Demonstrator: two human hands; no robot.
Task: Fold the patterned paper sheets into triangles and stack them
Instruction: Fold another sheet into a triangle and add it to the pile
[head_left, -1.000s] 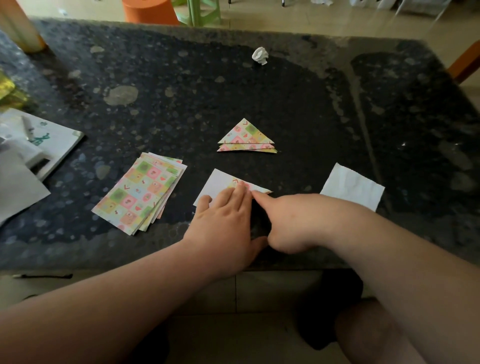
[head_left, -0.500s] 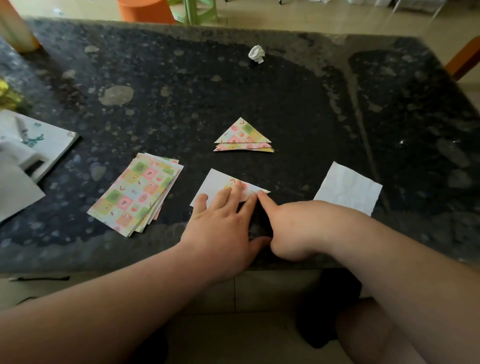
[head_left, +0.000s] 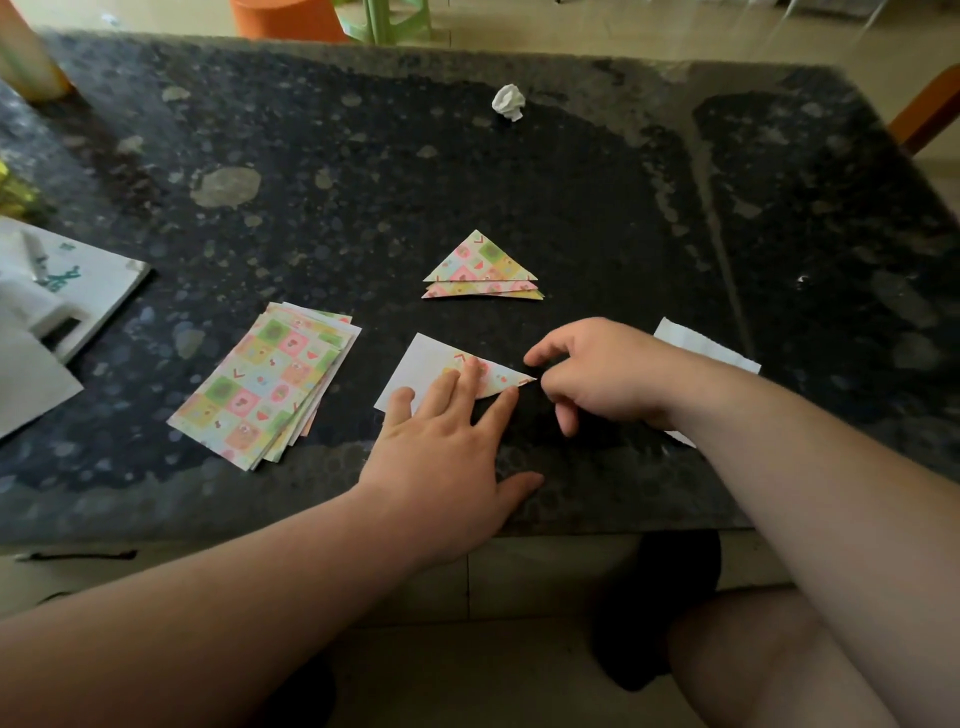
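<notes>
Single head-worn wide-angle cam, sited above the near edge of the dark stone table (head_left: 597, 197), facing fwd & down. Close range: table spans nearly full frame width, edges bowed by the lens. Beyond table's far edge, a strip of floor (head_left: 675, 31). Below its near edge, left forearm (head_left: 208, 623) & right forearm (head_left: 831, 519) enter frame, w/ a knee (head_left: 753, 654) under it.

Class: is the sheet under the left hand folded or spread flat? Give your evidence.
Partly folded: the sheet shows its white back, with a patterned flap turned over it, pressed by the left hand.
</notes>
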